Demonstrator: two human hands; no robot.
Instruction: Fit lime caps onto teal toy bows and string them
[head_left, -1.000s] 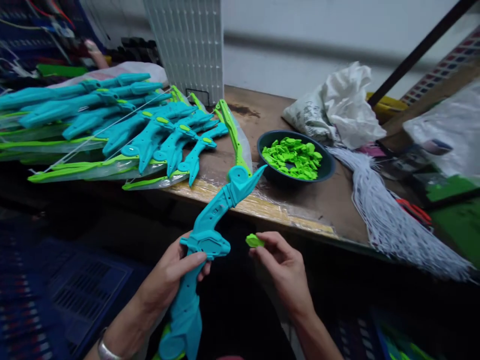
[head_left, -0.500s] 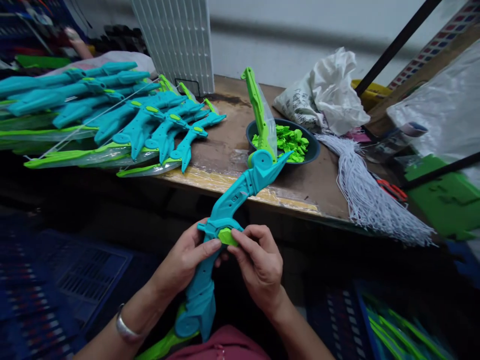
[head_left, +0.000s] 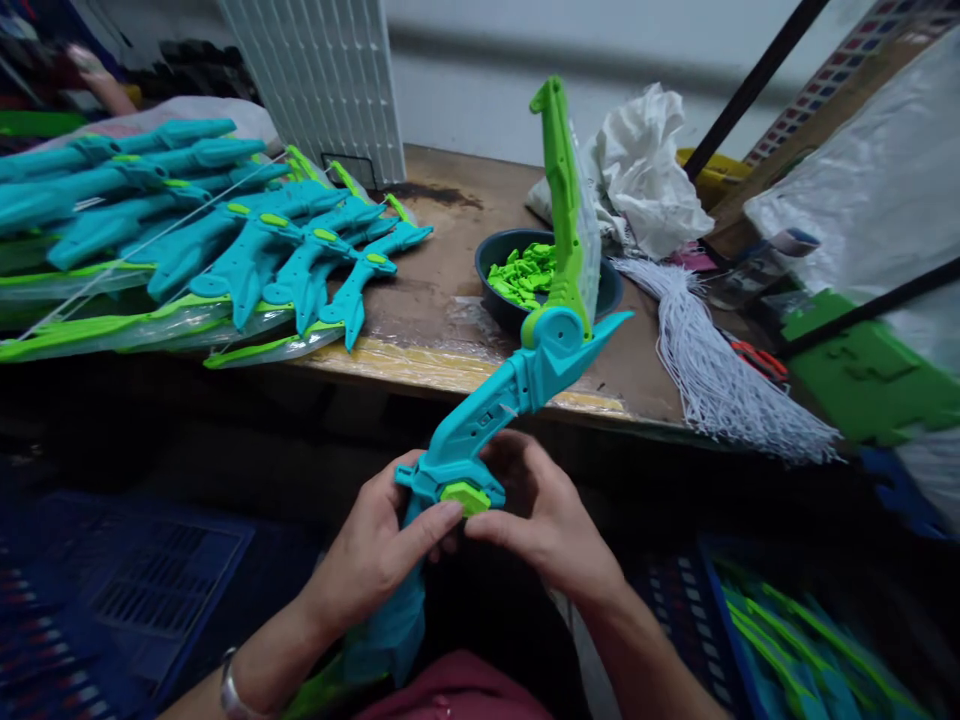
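Both my hands hold a teal toy bow [head_left: 491, 410] below the table's front edge. My left hand [head_left: 379, 545] wraps the bow's grip, its thumb against a small lime green cap [head_left: 465, 496] seated on the grip. My right hand [head_left: 544, 515] is closed on the grip from the right, fingertips touching the same cap. The bow's lime green limb [head_left: 564, 215], partly in clear plastic wrap, sticks up in front of a dark bowl [head_left: 607, 290] of several lime green caps [head_left: 521, 275].
A pile of teal and green bows [head_left: 225, 240] lies on the wooden table [head_left: 450, 250] at left. A bundle of white strings [head_left: 712, 370], crumpled white bags [head_left: 645, 170] and a white grid panel [head_left: 322, 80] stand behind. Blue crates [head_left: 135, 590] sit below.
My right hand brought the green cap to the bow's grip and pressed it on. The bow tilted so that its green limb now points upward, and the view shifted right.
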